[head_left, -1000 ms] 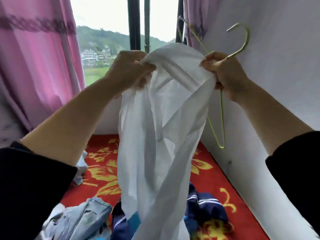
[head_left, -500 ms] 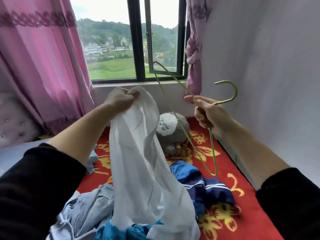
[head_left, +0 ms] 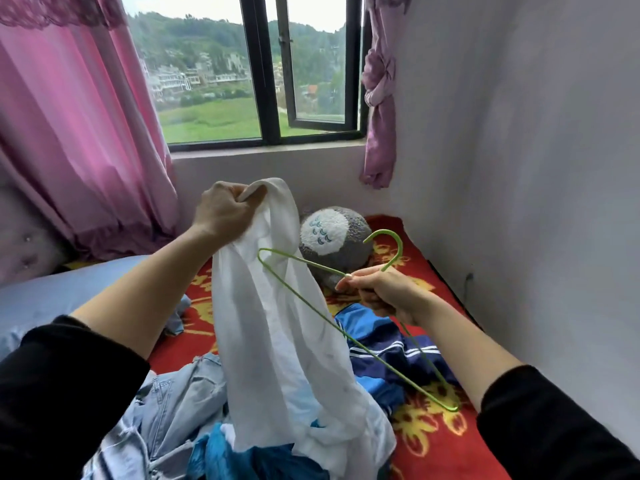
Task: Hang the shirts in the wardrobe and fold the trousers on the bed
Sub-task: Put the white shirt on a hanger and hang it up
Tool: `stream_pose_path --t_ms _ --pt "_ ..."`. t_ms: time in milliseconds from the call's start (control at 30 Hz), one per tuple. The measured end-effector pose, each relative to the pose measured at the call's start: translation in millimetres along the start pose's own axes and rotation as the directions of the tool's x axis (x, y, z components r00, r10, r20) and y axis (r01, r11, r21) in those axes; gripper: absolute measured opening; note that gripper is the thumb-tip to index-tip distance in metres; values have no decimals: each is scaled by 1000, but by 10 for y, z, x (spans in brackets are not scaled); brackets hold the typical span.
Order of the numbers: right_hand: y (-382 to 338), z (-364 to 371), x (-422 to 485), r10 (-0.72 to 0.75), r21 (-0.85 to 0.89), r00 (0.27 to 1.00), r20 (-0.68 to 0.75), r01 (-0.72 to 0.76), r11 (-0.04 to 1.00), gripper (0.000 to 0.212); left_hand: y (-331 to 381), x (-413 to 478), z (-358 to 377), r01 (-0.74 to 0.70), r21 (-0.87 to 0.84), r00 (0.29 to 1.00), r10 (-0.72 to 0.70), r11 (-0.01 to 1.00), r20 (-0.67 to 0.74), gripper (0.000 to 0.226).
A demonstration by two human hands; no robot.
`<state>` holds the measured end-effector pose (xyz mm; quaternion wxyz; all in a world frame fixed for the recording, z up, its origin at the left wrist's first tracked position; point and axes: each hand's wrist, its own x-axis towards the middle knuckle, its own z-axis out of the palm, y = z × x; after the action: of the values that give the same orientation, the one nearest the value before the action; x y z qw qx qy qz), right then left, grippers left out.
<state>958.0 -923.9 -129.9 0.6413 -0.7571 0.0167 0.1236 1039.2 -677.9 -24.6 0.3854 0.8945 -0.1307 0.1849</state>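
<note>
Head view:
- Left hand (head_left: 225, 211): grip fisted round bunched top of white shirt (head_left: 277, 341), held up above bed.
- Shirt hangs down; lower end rests on clothes pile.
- Right hand (head_left: 384, 292): grip curled round neck of green wire hanger (head_left: 400, 247), hook up, hanger's far corner overlapping shirt front.
- Pale jeans (head_left: 173, 403) and navy striped garment (head_left: 388, 355) lie on red floral blanket (head_left: 433, 441).
- Plush toy (head_left: 332, 237) sits by wall.
</note>
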Motion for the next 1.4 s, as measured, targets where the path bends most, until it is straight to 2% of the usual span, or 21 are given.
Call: stream_pose_path --t_ms 167,267,333,400,467,567,600,633,667,700,733,800,867,900,1000,1067,1133,1200,1267,1333,1400 --pt "-57 548 179 -51 32 995 -83 54 998 22 141 -272 49 64 -345 975 15 936 221 48" --pt "-101 712 279 -83 81 973 -214 102 991 24 20 -411 3 68 -232 929 23 970 369 53" --pt "-120 717 310 -77 97 954 -289 109 989 27 -125 -453 -71 85 -153 937 -26 985 349 55" --pt "-122 688 315 -79 65 942 -325 106 992 29 -241 -493 -145 147 -191 929 -69 970 364 59" --pt "-122 657 297 -93 24 941 -325 106 994 28 -290 -556 -212 182 -171 837 -61 968 544 65" --pt "-118 658 260 -163 2 950 -265 170 985 40 -290 -646 -243 104 71 549 -117 992 828 60" --pt "-120 672 251 -185 -7 949 -254 189 982 45 -313 -639 -209 71 79 563 -106 994 820 51" --pt "-122 683 242 -199 -16 949 -247 201 979 49 -348 -603 -157 13 71 682 -61 997 729 41" --pt "-128 697 231 -207 -24 949 -238 208 978 50 -392 -553 -102 -73 97 833 7 993 554 32" --pt "-134 711 213 -217 -32 950 -223 215 976 50 -426 -518 -52 -157 187 929 81 970 360 29" --pt "-138 727 189 -224 -38 953 -204 221 974 51 -460 -496 -1 -210 302 955 129 930 266 35" --pt "-133 771 135 -219 -28 960 -172 218 976 55 -558 -491 113 -302 483 925 129 822 358 47" --pt "-123 803 91 -174 35 976 -135 180 983 49 -600 -515 236 -348 531 884 83 773 459 28" --pt "-120 800 72 -137 93 987 -85 144 985 41 -585 -527 271 -346 493 883 99 799 459 13" --pt "-113 705 -14 -74 400 969 237 -28 916 16 -518 -554 252 -298 261 908 188 918 375 30" --pt "-59 580 -58 -119 565 926 358 -114 817 37 -478 -555 198 -247 110 928 203 963 311 29" --pt "12 522 -77 -135 598 909 393 -141 789 51 -427 -562 135 -185 -34 943 187 982 276 25" --pt "40 583 -51 -98 455 949 299 -52 889 42 -370 -564 83 -118 -149 946 157 982 285 23" --pt "-9 729 -8 -140 162 983 115 121 979 42 -335 -553 57 -62 -209 946 124 976 300 23" --pt "-71 895 26 -323 -91 946 6 322 942 41 -309 -558 47 -41 -238 937 120 971 329 20" --pt "-145 1010 34 -450 -212 891 -63 429 878 19 -289 -577 40 -39 -255 922 133 966 364 22"
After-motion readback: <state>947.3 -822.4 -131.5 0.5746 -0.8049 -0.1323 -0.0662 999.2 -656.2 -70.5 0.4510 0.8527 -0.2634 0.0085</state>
